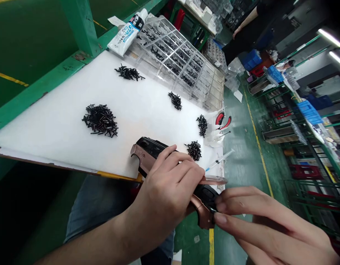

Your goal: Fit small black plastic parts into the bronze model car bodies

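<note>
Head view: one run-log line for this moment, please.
left hand: grips car shell | right hand: fingertips on shell's end | nearby: black parts pile, syringe | surface: white board

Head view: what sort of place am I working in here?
Probably a factory assembly bench. Piles of small black parts lie on a white board, a clear tray holds more, and racks with blue bins line the aisle. Both hands hold a model car body.

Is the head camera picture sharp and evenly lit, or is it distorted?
Head view: strongly tilted and bent at the edges; ceiling lamps glare top right; white board bright; left hand, toy car shell and right hand reasonably sharp; dark corner lower left.
</note>
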Demonstrator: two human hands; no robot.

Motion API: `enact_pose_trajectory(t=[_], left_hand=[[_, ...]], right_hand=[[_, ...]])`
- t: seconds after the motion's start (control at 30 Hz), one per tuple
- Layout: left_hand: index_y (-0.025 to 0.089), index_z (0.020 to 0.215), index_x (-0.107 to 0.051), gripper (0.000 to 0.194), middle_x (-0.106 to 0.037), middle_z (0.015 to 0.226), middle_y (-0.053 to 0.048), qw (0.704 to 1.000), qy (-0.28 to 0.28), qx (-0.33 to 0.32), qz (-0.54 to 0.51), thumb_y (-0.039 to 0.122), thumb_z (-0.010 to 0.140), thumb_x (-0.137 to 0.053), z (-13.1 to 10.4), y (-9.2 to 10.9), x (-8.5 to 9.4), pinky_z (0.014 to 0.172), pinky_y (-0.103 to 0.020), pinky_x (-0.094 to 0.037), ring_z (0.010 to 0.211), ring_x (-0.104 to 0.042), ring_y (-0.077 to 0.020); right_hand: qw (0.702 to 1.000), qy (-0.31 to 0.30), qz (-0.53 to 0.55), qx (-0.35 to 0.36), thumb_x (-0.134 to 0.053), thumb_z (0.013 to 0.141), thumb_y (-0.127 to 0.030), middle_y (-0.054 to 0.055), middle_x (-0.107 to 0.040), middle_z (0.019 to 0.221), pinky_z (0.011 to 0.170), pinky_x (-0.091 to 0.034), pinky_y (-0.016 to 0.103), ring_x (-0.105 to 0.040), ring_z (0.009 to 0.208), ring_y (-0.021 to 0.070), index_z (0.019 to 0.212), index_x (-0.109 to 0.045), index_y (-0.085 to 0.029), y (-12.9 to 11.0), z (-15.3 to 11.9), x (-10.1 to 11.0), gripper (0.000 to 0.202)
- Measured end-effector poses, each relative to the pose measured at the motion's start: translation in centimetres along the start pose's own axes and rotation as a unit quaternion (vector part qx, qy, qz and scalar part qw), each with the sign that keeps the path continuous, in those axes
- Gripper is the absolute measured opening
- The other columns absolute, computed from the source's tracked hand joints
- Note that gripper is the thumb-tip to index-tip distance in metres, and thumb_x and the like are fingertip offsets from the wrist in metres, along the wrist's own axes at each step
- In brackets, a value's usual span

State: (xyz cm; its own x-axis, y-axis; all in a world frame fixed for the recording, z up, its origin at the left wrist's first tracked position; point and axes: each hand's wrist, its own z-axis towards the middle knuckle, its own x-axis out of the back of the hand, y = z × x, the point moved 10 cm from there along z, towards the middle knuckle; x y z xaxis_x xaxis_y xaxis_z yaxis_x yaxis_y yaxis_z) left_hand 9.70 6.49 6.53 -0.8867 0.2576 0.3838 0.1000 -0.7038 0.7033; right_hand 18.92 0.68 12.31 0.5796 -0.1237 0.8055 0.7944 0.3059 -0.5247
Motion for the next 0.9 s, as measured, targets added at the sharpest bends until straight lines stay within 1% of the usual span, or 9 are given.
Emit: enact_pose_trajectory(t=[0.1, 0.2, 0.27, 0.33, 0.4, 0.53, 0.67, 0.8, 0.9], left_hand=[[0.010, 0.091, -0.063, 0.010, -0.068, 0.086, -0.006, 1.000, 0.000, -0.005, 0.013, 0.010, 0.094, -0.054, -0.1, 0.1, 0.0, 0.113, -0.042, -0.037, 0.094, -0.062, -0.0208], [0.010, 0.090, -0.064, 0.014, -0.068, 0.086, -0.006, 1.000, -0.008, -0.012, 0.025, 0.010, 0.095, -0.050, -0.1, 0.2, -0.2, 0.112, -0.041, -0.037, 0.095, -0.062, -0.0204], [0.010, 0.091, -0.063, 0.014, -0.068, 0.086, -0.006, 0.999, -0.013, -0.017, 0.029, 0.012, 0.096, -0.051, -0.1, 0.3, -0.3, 0.112, -0.042, -0.038, 0.096, -0.062, -0.0214], [0.010, 0.092, -0.063, 0.013, -0.069, 0.085, -0.006, 0.999, -0.015, -0.019, 0.031, 0.015, 0.097, -0.053, 0.0, 0.3, -0.3, 0.111, -0.043, -0.039, 0.096, -0.062, -0.0222], [0.010, 0.092, -0.063, 0.012, -0.069, 0.085, -0.006, 0.999, -0.018, -0.021, 0.027, 0.017, 0.097, -0.054, -0.1, 0.4, -0.4, 0.111, -0.044, -0.039, 0.095, -0.063, -0.0223], [0.010, 0.092, -0.063, 0.010, -0.070, 0.085, -0.006, 0.999, -0.020, -0.028, 0.021, 0.016, 0.095, -0.055, -0.3, 0.5, -0.4, 0.110, -0.046, -0.040, 0.093, -0.063, -0.0223], [0.010, 0.093, -0.063, 0.013, -0.071, 0.087, -0.007, 0.999, -0.019, -0.038, 0.028, 0.017, 0.097, -0.052, -0.7, 0.8, -0.7, 0.110, -0.046, -0.039, 0.093, -0.064, -0.0226], [0.010, 0.092, -0.063, 0.015, -0.071, 0.086, -0.007, 0.998, -0.017, -0.048, 0.039, 0.010, 0.096, -0.049, -1.1, 1.0, -1.1, 0.110, -0.045, -0.040, 0.092, -0.064, -0.0218], [0.009, 0.093, -0.064, 0.016, -0.071, 0.086, -0.007, 0.998, -0.021, -0.052, 0.041, 0.007, 0.096, -0.049, -1.2, 1.1, -1.3, 0.109, -0.045, -0.041, 0.091, -0.064, -0.0218]], right_hand=[[0.999, -0.032, 0.036, 0.010, -0.067, 0.089, -0.009, 0.003, -0.071, 0.085, 0.070, -0.061, 0.029, -0.071, 0.079, 0.0200, 0.101, -0.076, -0.027, 0.2, 0.4, -0.7, 0.024], [0.995, -0.040, 0.087, -0.015, -0.068, 0.089, -0.010, 0.002, -0.070, 0.083, 0.072, -0.061, 0.029, -0.070, 0.074, 0.0181, 0.097, -0.074, -0.027, 1.2, 0.5, -0.7, 0.019], [0.993, -0.049, 0.102, -0.031, -0.068, 0.090, -0.011, 0.001, -0.069, 0.084, 0.074, -0.060, 0.030, -0.069, 0.077, 0.0176, 0.096, -0.072, -0.026, 1.7, 0.4, -0.8, 0.017], [0.993, -0.056, 0.098, -0.034, -0.067, 0.090, -0.008, 0.002, -0.068, 0.087, 0.075, -0.059, 0.030, -0.069, 0.082, 0.0177, 0.098, -0.072, -0.025, 1.7, 0.2, -0.8, 0.020], [0.993, -0.058, 0.097, -0.032, -0.066, 0.090, -0.006, 0.002, -0.068, 0.089, 0.075, -0.059, 0.030, -0.068, 0.085, 0.0177, 0.099, -0.073, -0.024, 1.6, 0.1, -0.8, 0.022], [0.991, -0.089, 0.096, -0.032, -0.068, 0.088, -0.005, 0.001, -0.068, 0.090, 0.075, -0.059, 0.027, -0.068, 0.086, 0.0159, 0.099, -0.073, -0.024, 1.2, 0.0, -1.4, 0.022], [0.995, -0.057, 0.070, -0.048, -0.067, 0.091, -0.009, 0.001, -0.069, 0.087, 0.074, -0.059, 0.023, -0.068, 0.083, 0.0147, 0.096, -0.073, -0.023, 0.9, -0.3, -1.3, 0.016], [0.993, -0.022, 0.058, -0.098, -0.071, 0.089, -0.012, -0.001, -0.068, 0.083, 0.074, -0.057, 0.018, -0.067, 0.078, 0.0114, 0.089, -0.071, -0.021, 1.1, -0.8, -1.4, 0.009], [0.991, -0.023, 0.067, -0.114, -0.072, 0.088, -0.010, -0.002, -0.067, 0.085, 0.076, -0.055, 0.015, -0.066, 0.081, 0.0096, 0.089, -0.069, -0.020, 1.1, -1.1, -1.7, 0.011]])
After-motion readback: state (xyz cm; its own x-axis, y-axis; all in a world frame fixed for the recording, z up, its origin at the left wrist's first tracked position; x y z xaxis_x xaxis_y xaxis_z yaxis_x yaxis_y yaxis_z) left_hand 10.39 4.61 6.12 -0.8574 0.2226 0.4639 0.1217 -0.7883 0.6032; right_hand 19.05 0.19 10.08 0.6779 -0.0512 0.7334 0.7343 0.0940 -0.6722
